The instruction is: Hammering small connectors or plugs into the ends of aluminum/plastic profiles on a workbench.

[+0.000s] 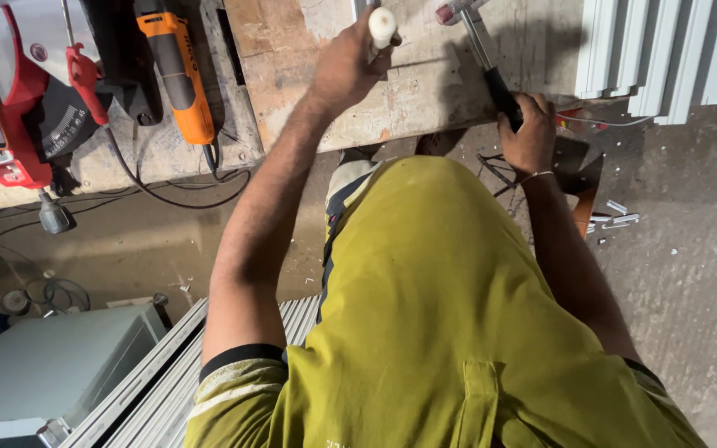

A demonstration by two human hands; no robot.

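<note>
My left hand (350, 62) is closed around a tool with a rounded cream-white handle (382, 26), held upright over a worn wooden board (412, 91) on the workbench. My right hand (529, 133) grips the black handle of a hammer (491, 75), whose metal shaft slants up to a head (450, 10) at the top edge of the frame. The hammer head sits just right of the white handle. The tool's working end is hidden behind my left hand. My yellow-green shirt fills the lower centre.
An orange and black power tool (178, 70) with a black cable lies on the bench to the left, beside a red machine (6, 99). White aluminium profiles (665, 54) lean at top right; more (159, 390) lie at bottom left. Small metal pieces (616, 216) litter the concrete floor.
</note>
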